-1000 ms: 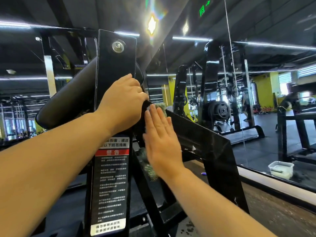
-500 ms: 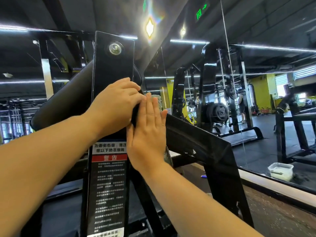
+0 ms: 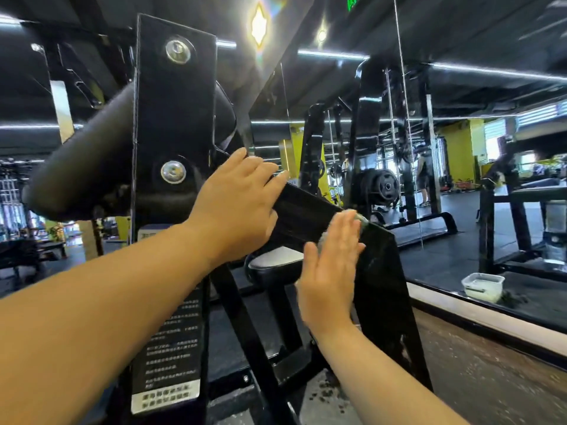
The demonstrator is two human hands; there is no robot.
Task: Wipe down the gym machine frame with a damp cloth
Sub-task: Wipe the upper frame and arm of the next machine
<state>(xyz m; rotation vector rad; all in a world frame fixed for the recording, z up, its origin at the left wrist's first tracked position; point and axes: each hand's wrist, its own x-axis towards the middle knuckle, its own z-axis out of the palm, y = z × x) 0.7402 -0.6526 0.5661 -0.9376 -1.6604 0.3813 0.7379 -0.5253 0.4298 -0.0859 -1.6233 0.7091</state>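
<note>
Right hand (image 3: 331, 271): flat, fingers straight and together, pressing the cloth (image 3: 357, 217) against the side of the sloping frame bar (image 3: 306, 207), just above its bend. Only a grey-green tuft of the cloth shows past the fingertips.

Left hand (image 3: 242, 204): rests over the upper end of the same bar beside the upright plate (image 3: 175, 118). The fingers are nearly straight and the thumb is hidden.

Handling, judged: the cloth is soft, limp and light, best pinned under a flat palm. The frame is rigid, glossy painted steel, likely slick once wet, so brace on the bar.

Writing: the warning label (image 3: 171, 348) on the upright carries white characters on black, too blurred to read. No brand is visible.
</note>
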